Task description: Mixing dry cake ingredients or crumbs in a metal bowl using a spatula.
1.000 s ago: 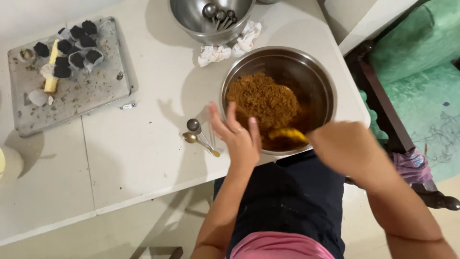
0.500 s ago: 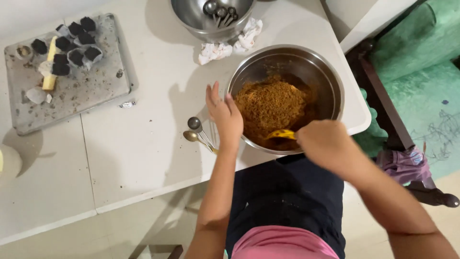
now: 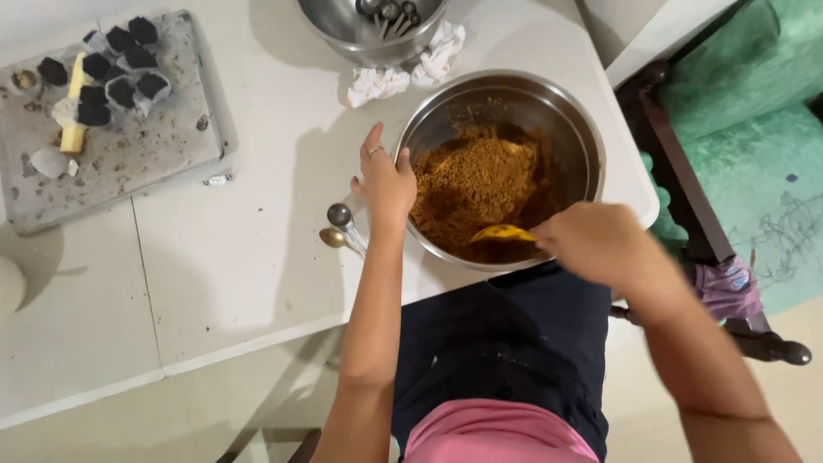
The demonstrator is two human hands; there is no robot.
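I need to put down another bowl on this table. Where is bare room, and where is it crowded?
Bare: the white table between the baking tray and the measuring spoons, down to its near edge. Crowded: the mixing bowl, held by the left hand, and the second bowl with crumpled tissues.

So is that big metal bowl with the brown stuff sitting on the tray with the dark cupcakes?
No, the mixing bowl stands on the bare white table, well apart from the baking tray at the far left.
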